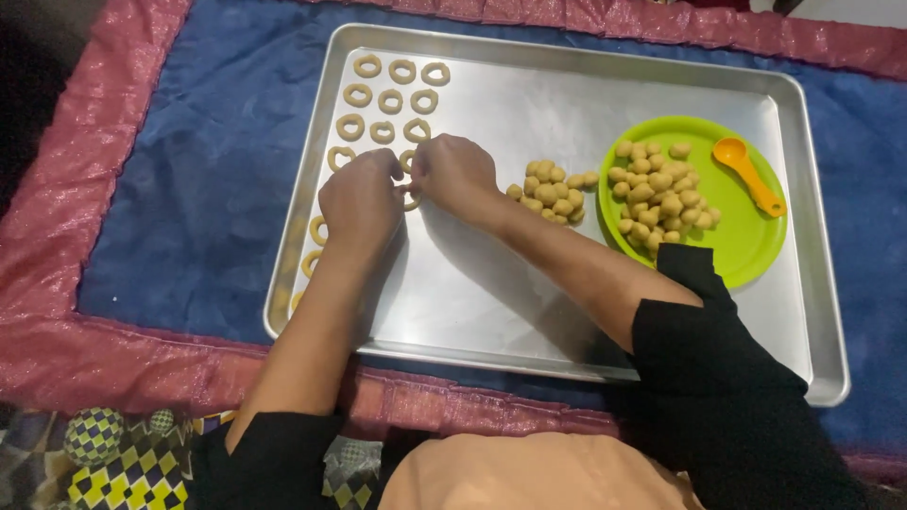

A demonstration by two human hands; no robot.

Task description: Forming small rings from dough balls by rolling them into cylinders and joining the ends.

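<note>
Fingers of the left hand (360, 201) and right hand (454, 174) meet knuckle to knuckle, curled and pinching a small pale dough piece (410, 199) between them, low over the metal tray (491, 312). That tray is smooth, shiny and rectangular with a raised rim, lying on a blue cloth (198, 189) edged in glittery pink. Matte tan dough rings (392, 99) sit in neat rows at its far left corner, just beyond the hands. Beside the right wrist lies a heap of dough balls (553, 196). A round lime-green plate (746, 241) holds more dough balls and an orange plastic measuring spoon (748, 174).
</note>
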